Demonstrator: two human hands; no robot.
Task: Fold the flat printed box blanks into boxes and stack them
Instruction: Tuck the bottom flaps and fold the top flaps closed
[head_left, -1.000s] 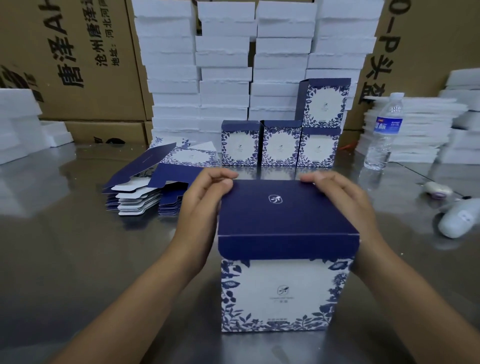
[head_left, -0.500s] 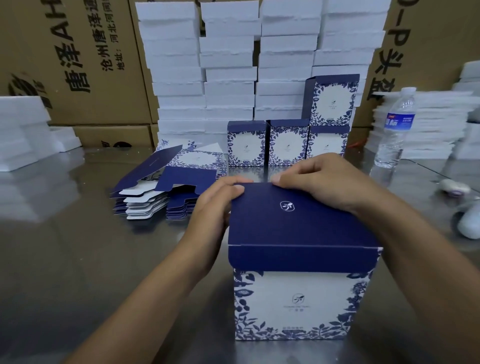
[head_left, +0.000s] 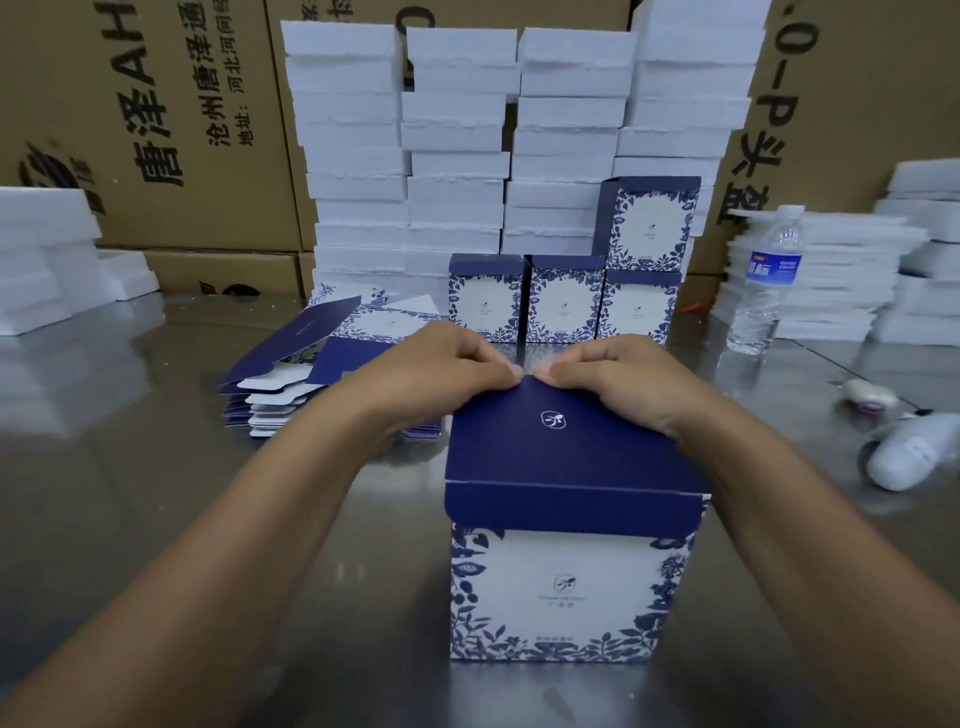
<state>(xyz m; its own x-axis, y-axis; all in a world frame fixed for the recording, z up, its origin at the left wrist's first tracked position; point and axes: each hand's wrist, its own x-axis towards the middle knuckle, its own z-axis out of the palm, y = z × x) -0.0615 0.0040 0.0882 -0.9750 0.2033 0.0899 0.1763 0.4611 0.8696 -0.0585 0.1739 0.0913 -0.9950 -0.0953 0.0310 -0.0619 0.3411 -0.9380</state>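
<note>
Both hands are up at the far edge of the lid, ctr of frame. The left hand (head_left: 441, 364) and right hand (head_left: 628, 382) are knuckles up, fingers curled, thumb tips nearly touching each other at the edge's mid-point. They look to be pinching the back edge of the lid (head_left: 566, 452) w/ thumbs on top. The other fingertips are hidden behind it, so can't tell how far they wrap.

The box (head_left: 566, 587) stands upright on the surface (head_left: 130, 493), lower ctr of frame, directly under the hands and on their near side. Its printed front faces the person. The lid lies flat on top, w/ the dark front flap folded down outside the front face. To me it looks folded and about ready for the stack.

What counts next: the finished boxes (head_left: 563, 301) sit straight beyond the hands, just above ctr. Three stand touching in a row, w/ an upper box (head_left: 649, 223) on the right-most one. So the way there is forward & a bit toward frame right. The tops of the left & middle boxes are bare.

The right hand is nearer the upper box. The left hand is nearer the flat blanks (head_left: 291, 379), fanned out at ctr-left just beside it.

Further back, white foam blocks (head_left: 457, 156) are stacked vs. brown cartons (head_left: 182, 130). A water bottle (head_left: 763, 286) stands at frame right, well apart.
</note>
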